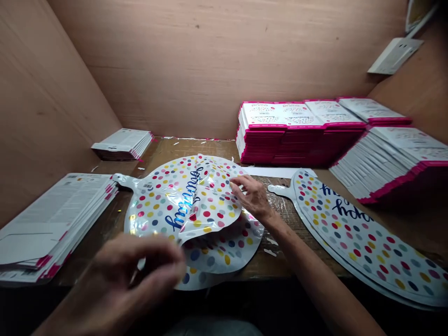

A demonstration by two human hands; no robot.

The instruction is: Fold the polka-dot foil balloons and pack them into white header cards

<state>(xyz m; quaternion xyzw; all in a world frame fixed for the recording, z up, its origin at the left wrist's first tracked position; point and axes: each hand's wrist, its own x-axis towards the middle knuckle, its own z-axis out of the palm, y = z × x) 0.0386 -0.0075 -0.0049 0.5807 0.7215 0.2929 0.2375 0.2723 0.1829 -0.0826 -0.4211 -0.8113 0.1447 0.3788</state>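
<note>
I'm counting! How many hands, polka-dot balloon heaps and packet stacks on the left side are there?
Hands: 2 (left hand, right hand)
Polka-dot foil balloon heaps: 2 (middle heap, right heap)
Packet stacks on the left: 2 (back stack, front stack)
Total: 6

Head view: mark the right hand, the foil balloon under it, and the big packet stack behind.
Right hand [254, 198]: head view, on the back of the hand.
Foil balloon [213, 210]: head view, on the dotted folded flap.
Packet stack [301, 140]: head view, on the pink edges.
</note>
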